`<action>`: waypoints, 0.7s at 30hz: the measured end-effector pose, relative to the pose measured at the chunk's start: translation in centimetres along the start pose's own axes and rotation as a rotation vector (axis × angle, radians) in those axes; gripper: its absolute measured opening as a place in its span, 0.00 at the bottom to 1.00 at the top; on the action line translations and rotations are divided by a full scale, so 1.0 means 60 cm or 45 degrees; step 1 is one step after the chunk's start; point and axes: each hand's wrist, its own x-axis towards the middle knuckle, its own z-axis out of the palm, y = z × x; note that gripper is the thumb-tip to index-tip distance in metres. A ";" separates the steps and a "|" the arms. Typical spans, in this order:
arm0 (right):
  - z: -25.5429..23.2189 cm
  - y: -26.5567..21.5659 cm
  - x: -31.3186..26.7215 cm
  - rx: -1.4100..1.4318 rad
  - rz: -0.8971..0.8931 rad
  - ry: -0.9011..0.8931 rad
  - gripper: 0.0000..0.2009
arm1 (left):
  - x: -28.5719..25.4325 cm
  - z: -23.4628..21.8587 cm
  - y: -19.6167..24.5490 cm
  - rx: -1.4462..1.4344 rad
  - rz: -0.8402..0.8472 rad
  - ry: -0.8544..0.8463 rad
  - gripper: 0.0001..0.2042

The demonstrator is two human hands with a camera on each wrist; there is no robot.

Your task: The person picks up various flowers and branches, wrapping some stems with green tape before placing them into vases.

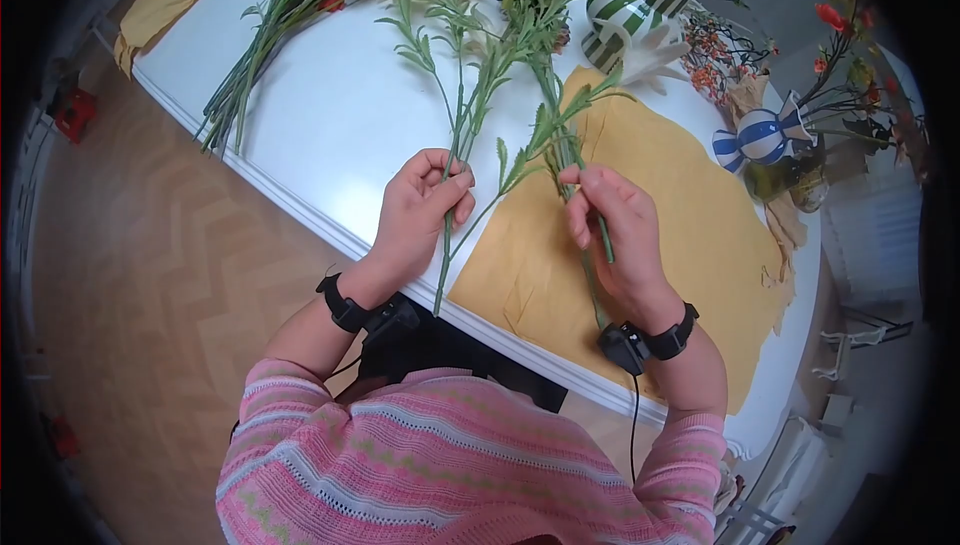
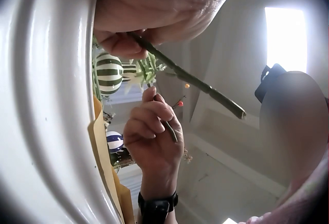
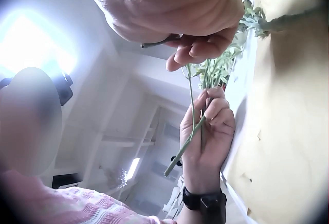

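A leafy green stem is pinched between the left hand's thumb and curled fingers, its lower end near the front edge of the white tabletop. Over the yellow paper, the right hand's curled fingers hold a second stem; whether they also grip the stalks behind is hard to tell. Tabletop stretches leftward to a flower bundle. Both forearms reach forward, hands apart.

The stems look plastic, the paper matt, the table glossy.
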 end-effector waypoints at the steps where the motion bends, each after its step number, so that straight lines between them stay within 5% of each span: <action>1: -0.003 -0.005 0.001 -0.004 -0.001 -0.001 0.14 | -0.002 -0.001 -0.001 -0.003 0.002 0.000 0.05; 21: -0.056 -0.075 0.025 0.147 -0.295 0.170 0.16 | -0.017 0.010 0.012 0.042 0.068 0.224 0.02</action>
